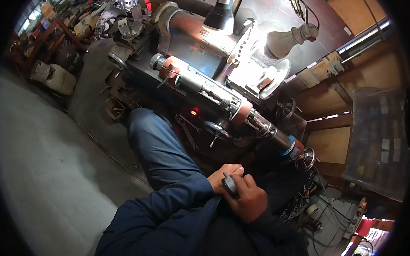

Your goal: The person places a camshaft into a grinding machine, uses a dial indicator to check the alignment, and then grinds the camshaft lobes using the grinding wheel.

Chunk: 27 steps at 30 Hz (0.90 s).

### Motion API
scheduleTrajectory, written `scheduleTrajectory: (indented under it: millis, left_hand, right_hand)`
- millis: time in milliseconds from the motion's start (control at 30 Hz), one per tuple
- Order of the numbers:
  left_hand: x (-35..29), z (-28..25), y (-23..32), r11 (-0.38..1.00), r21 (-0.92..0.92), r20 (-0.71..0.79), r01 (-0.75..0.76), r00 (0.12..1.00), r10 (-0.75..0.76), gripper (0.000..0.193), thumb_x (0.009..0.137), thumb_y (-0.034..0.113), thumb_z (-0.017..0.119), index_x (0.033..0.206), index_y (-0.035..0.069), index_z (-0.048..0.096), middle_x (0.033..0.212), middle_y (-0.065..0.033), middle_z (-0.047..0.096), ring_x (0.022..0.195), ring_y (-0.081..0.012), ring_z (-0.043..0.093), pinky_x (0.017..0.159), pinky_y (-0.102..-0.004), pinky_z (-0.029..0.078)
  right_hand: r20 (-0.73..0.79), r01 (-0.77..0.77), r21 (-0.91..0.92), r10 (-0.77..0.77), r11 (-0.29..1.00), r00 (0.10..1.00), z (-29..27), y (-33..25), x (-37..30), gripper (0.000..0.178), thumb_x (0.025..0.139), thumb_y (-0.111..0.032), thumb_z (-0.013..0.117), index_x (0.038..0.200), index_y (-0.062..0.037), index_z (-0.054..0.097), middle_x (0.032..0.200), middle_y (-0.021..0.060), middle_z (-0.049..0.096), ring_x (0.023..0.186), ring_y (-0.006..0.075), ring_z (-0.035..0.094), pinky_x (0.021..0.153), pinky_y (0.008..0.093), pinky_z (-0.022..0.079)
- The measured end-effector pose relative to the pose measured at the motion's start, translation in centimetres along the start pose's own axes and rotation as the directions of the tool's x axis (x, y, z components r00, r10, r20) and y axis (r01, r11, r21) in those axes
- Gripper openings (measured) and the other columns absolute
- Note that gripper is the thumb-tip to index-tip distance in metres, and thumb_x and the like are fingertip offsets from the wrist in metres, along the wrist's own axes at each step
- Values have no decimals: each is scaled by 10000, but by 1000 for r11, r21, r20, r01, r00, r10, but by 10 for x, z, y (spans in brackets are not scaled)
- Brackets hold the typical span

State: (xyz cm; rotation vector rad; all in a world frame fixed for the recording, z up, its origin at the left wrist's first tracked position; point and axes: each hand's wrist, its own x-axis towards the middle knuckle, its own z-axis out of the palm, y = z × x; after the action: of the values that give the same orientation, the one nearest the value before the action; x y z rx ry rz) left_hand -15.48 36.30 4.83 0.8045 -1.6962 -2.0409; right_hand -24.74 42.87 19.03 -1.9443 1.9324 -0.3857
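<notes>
My right hand (250, 199) is closed round a small dark grey object (229, 185) with a short metal stub on top; its kind I cannot make out. Pressed against it, my left hand (221, 177) has its fingers folded together, and whatever is in them is hidden. Both hands are low in front of my body, by my raised knee. Beyond them, apart from the hands, lies the long spindle (190, 82) of a grinding machine, with a round handwheel (216, 130) on its near side.
A bright lamp (219, 17) lights the machine bed. Two wrenches (187, 131) hang near a red light (194, 112). Another handwheel (308, 159) is at the spindle's right end. Cables (332, 205) trail at lower right. Beside a cluttered rack stands a pale canister (61, 80).
</notes>
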Motion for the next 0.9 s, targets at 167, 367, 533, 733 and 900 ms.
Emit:
scheduleTrajectory:
  millis: [167, 367, 533, 733, 900]
  left_hand:
    - [-10, -24, -6, 978, 43, 80, -202, 977, 198, 360, 1004, 353, 498, 1026, 6, 592, 912, -160, 639, 851, -336, 650, 754, -386, 504]
    - [-11, -41, 10, 925, 345, -8, -159, 985, 172, 272, 929, 303, 573, 952, 38, 627, 835, -156, 639, 775, -383, 648, 695, -398, 517]
    - [9, -94, 28, 913, 63, 81, -403, 914, 398, 707, 904, 635, 549, 1180, -13, 598, 1094, -154, 641, 954, -250, 639, 831, -357, 505]
    - [25, -161, 93, 604, 557, 208, -570, 800, 563, 531, 719, 69, 784, 1214, 44, 593, 1186, -166, 608, 1123, -360, 570, 965, -408, 462]
    - [49, -237, 138, 525, 775, 41, -352, 857, 515, 475, 690, -2, 767, 1147, 87, 673, 1102, -150, 667, 1067, -341, 609, 941, -415, 475]
  right_hand:
    - [1, 18, 78, -18, 997, 1000, -9, 10, 12, 347, 779, -258, 805, 1038, -66, 675, 811, 100, 593, 643, 283, 643, 553, 369, 514]
    - [-21, 61, 235, -58, 970, 998, -29, 1, 36, 329, 776, -184, 803, 1036, -34, 669, 808, 108, 605, 692, 264, 631, 620, 334, 500]
    - [-102, 252, 175, -237, 952, 966, -65, 1, 72, 379, 766, -202, 812, 1072, -54, 643, 869, 117, 626, 766, 298, 660, 649, 360, 531]
    - [-375, 391, 227, -290, 892, 880, -97, 5, 148, 296, 839, -151, 735, 1081, -9, 642, 919, 133, 667, 820, 255, 658, 761, 341, 511]
    - [-433, 500, 324, -343, 804, 833, -79, -5, 213, 270, 880, -195, 718, 1066, -12, 654, 933, 134, 698, 817, 216, 667, 740, 349, 513]
